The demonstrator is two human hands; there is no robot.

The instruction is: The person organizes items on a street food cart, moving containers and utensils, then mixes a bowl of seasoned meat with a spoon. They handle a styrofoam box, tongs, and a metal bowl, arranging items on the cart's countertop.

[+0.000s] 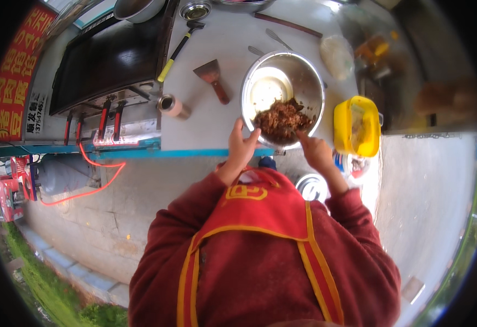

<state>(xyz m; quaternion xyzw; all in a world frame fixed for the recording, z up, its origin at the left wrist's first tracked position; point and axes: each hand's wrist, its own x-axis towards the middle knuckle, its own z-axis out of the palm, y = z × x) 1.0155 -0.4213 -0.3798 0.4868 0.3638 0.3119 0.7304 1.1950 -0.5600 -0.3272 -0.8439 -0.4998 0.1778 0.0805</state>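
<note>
A steel mixing bowl [248,82] stands tilted near the table's front edge, with dark brown, crumbly minced filling [283,121] heaped in its near part. My left hand [242,144] grips the bowl's near left rim, thumb and fingers around the edge. At the near right rim, my right hand [316,151] is closed, its fingertips reaching over the filling. Whatever it holds is hidden by the fingers and the filling. Just right of that hand sits a yellow plastic tub [341,128] with pale contents.
A scraper [213,79], a yellow-and-black-handled tool [179,52] and a pink flask [174,106] are on the table to the left. Farther left is a black griddle [110,62]. A wooden stick [287,24] and a clear bag [336,57] lie beyond the bowl. An orange hose [99,163] hangs below.
</note>
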